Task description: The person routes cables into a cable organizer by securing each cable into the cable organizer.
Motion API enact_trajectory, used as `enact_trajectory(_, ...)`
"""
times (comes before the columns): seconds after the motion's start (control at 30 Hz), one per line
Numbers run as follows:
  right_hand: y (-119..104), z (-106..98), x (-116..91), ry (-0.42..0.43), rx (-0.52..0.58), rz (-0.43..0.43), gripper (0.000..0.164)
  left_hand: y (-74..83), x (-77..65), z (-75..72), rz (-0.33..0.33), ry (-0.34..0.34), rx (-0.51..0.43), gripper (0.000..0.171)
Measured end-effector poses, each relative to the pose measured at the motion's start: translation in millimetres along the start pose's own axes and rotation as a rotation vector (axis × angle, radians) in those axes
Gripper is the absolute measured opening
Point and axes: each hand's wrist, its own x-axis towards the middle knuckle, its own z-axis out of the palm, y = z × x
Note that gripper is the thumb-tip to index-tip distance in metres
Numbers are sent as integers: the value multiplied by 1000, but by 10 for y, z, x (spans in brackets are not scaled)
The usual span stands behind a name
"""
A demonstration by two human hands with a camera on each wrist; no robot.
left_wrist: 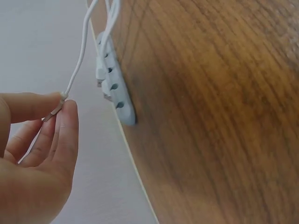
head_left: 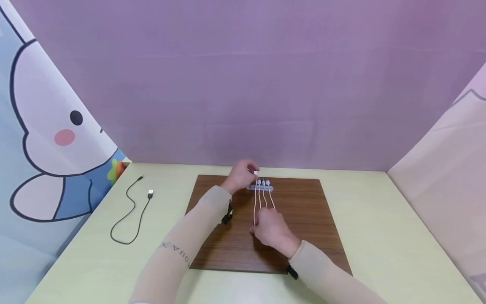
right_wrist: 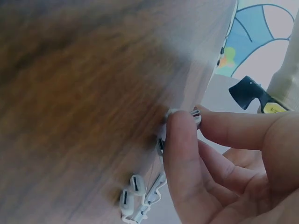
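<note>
A grey-blue cable clip strip point(head_left: 260, 188) with slots is fixed near the back edge of a brown wooden board point(head_left: 303, 219). Several white cables point(head_left: 263, 196) run from it toward the front, their white USB plugs point(left_wrist: 106, 88) at the strip's back side. Behind its left end, my left hand point(head_left: 241, 175) pinches a white cable just at its plug point(left_wrist: 55, 111) between thumb and fingers. Over the middle of the board, my right hand point(head_left: 271, 228) pinches a white connector point(right_wrist: 196, 115). Other white connectors point(right_wrist: 137, 184) with dark slots show close beside it.
A black USB cable point(head_left: 150, 194) lies in a loose loop on the pale table point(head_left: 76, 261), left of the board. A purple cloth backdrop point(head_left: 258, 84) rises behind the table, with a cartoon-print cloth point(head_left: 45, 105) on the left and a pale pink one point(head_left: 448, 177) on the right.
</note>
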Motion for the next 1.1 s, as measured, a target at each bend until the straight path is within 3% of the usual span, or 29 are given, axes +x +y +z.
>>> enact_trajectory(0.33,-21,20,-4,-4,-21,-14,34,-42,44,75,-24,-7,89,22)
enact_trajectory(0.53,-49,14,1,8,-62,-28,30,-71,70,93,-10,-10,192,21)
enact_trajectory(0.7,-75,15,-1,5,-82,-28,28,-110,55,99,-20,-19,205,21)
enact_trajectory(1.1,-106,34,-26,-11,-96,-44,28,-137,59,139,14,-33,327,18)
